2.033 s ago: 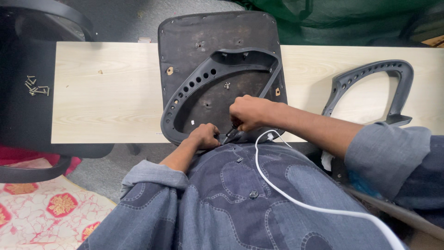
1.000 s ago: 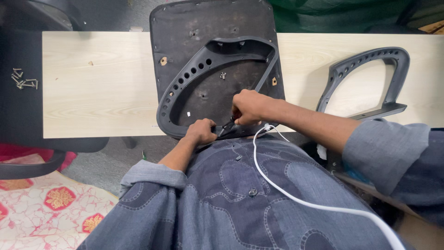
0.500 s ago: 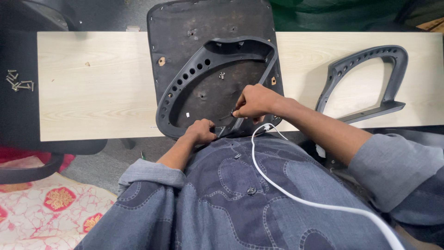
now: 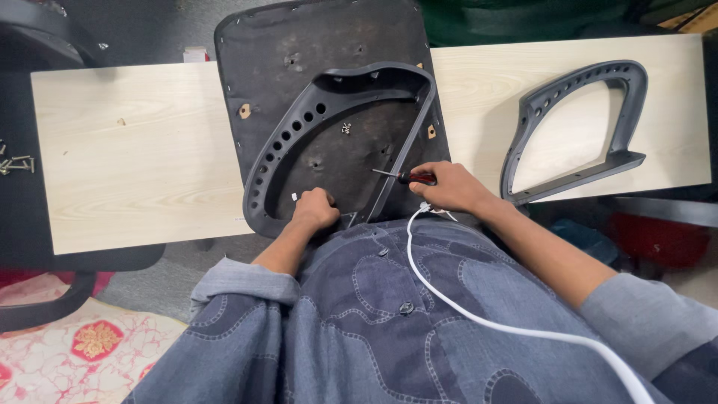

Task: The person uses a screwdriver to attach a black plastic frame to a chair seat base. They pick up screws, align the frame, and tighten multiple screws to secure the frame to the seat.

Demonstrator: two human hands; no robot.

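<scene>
Grey plastic armrest (image 4: 329,142) lay on the seat base (image 4: 284,45), left hand (image 4: 314,209) gripping its near rim, right hand (image 4: 449,187) pinching a screwdriver (image 4: 404,176) beside it.

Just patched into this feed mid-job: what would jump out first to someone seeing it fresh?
The dark upturned chair seat with a grey perforated plastic armrest on it, lying across a pale wooden board, centre. The right hand holds a red-handled screwdriver there; the left hand grips the armrest's near end. A matching second armrest lies at right.
</scene>
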